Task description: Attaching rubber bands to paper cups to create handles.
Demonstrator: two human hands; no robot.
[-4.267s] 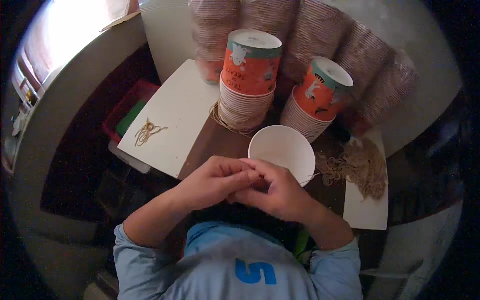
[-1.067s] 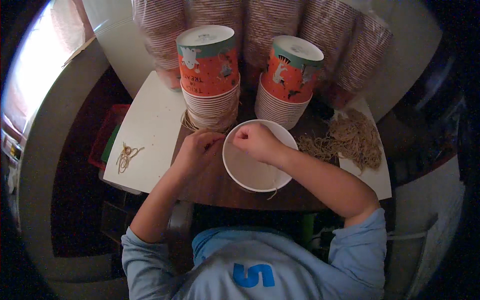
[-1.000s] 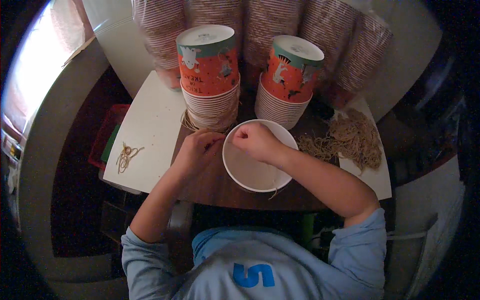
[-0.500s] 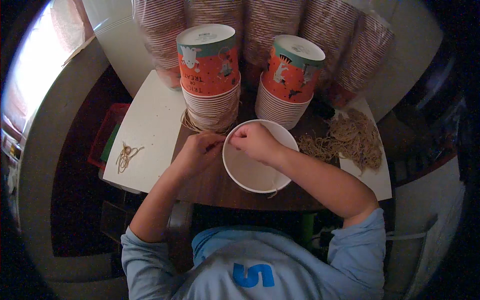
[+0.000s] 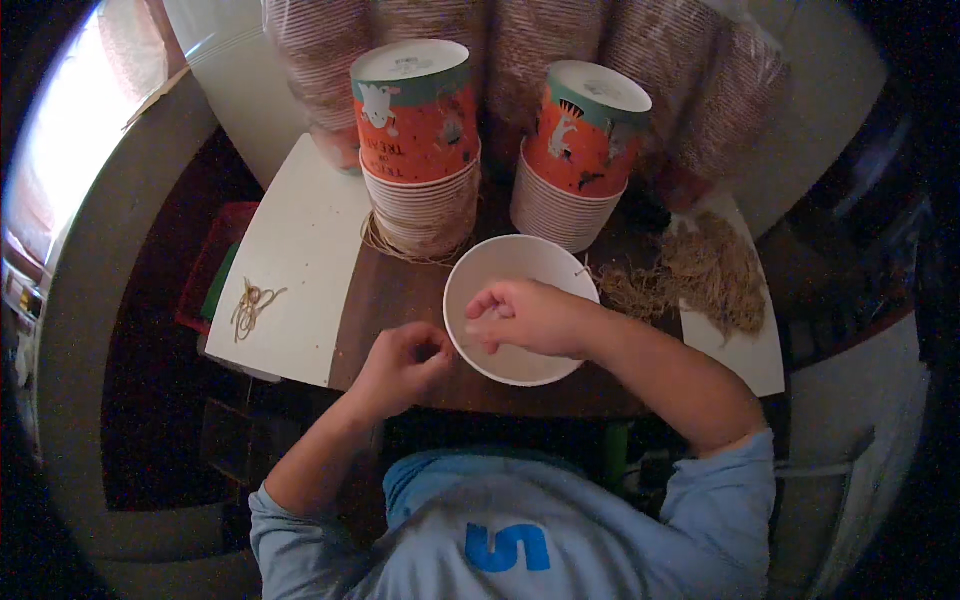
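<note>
A white paper bucket (image 5: pixel 522 255) stands mouth up in front of me. Beside its left wall, my left hand (image 5: pixel 403 372) is curled with thumb and fingertips together close to the rim; anything pinched there is too small to make out. My right hand (image 5: pixel 535 318) reaches over the right rim into the bucket's mouth, fingers loosely bent and apart, with nothing visible between them. A short end of twine (image 5: pixel 584 270) pokes out at the right side of the rim.
Two upside-down stacks of orange paper buckets, a left stack (image 5: pixel 418 130) and a right stack (image 5: pixel 585 140), stand behind. A heap of tan twine (image 5: pixel 715 275) lies at right, a small twine bunch (image 5: pixel 255 308) at left. Plastic-wrapped bucket stacks (image 5: pixel 545 60) line the back.
The bucket has turned, bringing the twine end from the front rim to the right side. My left hand moved toward me along the rim; my right hand left the far-left rim and its fingers spread.
</note>
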